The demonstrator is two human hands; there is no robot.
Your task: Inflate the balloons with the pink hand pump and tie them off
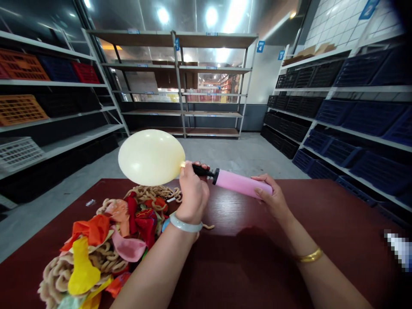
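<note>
- In the head view, I see the left hand (194, 189) pinching the neck of an inflated pale yellow balloon (151, 157) against the black nozzle end of a pink pump (243, 182).
- The right hand (273, 196) is wrapped around the far end of the pink barrel; some of its fingers are hidden behind it.
- Balloon and pump are both held up above the dark red counter (244, 266), the balloon out to the left.
- The left hand covers the exact join of neck and nozzle, so I cannot tell how far it is pushed on.
- The left forearm hides part of a pile of limp balloons (128, 249) and beige cord (112, 259); the pile is cut off at the lower edge, as are both forearms.
- A small clear scrap (90, 202) near the pile is hard to identify.
- At the right edge, a whitish patch (399, 249) is broken into squares and unreadable.
- Blue signs read "3" (177, 44) and "4" (260, 46) by the back rack (212, 39), and "2" (369, 8) at upper right.
- Small labels (211, 68) on the shelf edges are too tiny to read.
</note>
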